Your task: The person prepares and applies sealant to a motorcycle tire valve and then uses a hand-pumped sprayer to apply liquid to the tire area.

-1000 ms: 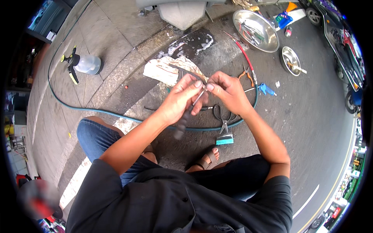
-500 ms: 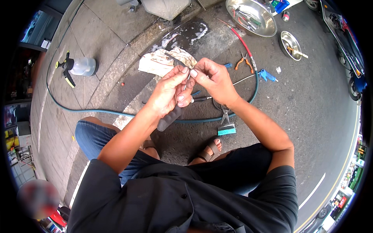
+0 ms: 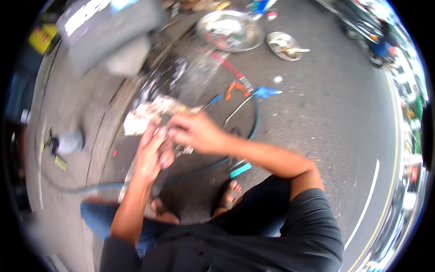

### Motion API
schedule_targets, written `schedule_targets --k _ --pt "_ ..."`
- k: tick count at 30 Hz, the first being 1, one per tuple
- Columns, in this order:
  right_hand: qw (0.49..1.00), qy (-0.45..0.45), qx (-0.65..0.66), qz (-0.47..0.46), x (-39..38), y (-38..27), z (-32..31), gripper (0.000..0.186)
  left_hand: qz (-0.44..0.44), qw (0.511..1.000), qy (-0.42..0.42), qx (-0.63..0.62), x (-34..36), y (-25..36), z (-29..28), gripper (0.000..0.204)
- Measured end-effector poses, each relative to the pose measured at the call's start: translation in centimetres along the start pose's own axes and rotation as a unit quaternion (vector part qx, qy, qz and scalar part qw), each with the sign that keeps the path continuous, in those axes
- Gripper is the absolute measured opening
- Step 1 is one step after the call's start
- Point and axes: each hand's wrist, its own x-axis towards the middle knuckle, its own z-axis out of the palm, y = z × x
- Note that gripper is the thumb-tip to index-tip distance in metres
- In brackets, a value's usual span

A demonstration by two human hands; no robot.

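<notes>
My left hand [image 3: 153, 149] and my right hand [image 3: 195, 130] meet at their fingertips, both closed in a pinch. Between them is a thin dark piece [image 3: 166, 119], smeared by motion; its exact kind does not show. A crumpled, stained cloth [image 3: 144, 116] lies on the ground just beyond my fingers. Below my left hand shows a dark grey rounded thing [image 3: 159, 180], partly covered by my wrist. Farther right are orange-handled pliers [image 3: 234, 89] and a blue air blow gun [image 3: 266, 92] with a thin metal tube.
A teal hose [image 3: 106, 186] curves across the ground between my feet and hands. Two metal bowls, one large [image 3: 258, 38] and one small [image 3: 282, 44], stand far ahead. A spray bottle [image 3: 70, 141] stands left. Soapy water [image 3: 170, 75] wets the ground; a motorcycle [image 3: 374, 43] is far right.
The view has swung and blurred, so the surroundings sit lower and farther left. A large grey object has come into view at the upper left. My hands stay together in their pinch.
</notes>
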Motion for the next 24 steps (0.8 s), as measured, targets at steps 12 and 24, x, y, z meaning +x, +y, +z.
schedule_targets --k 12,24 --pt "0.995 -0.019 0.082 0.05 0.6 -1.4 -0.4 0.041 0.093 0.996 -0.011 -0.004 -0.5 2.4 -1.5 0.013" --pt "0.979 -0.099 0.171 -0.045 1.9 -2.5 -1.2 0.035 -0.06 0.975 -0.125 -0.176 -1.6 1.8 -1.8 0.026"
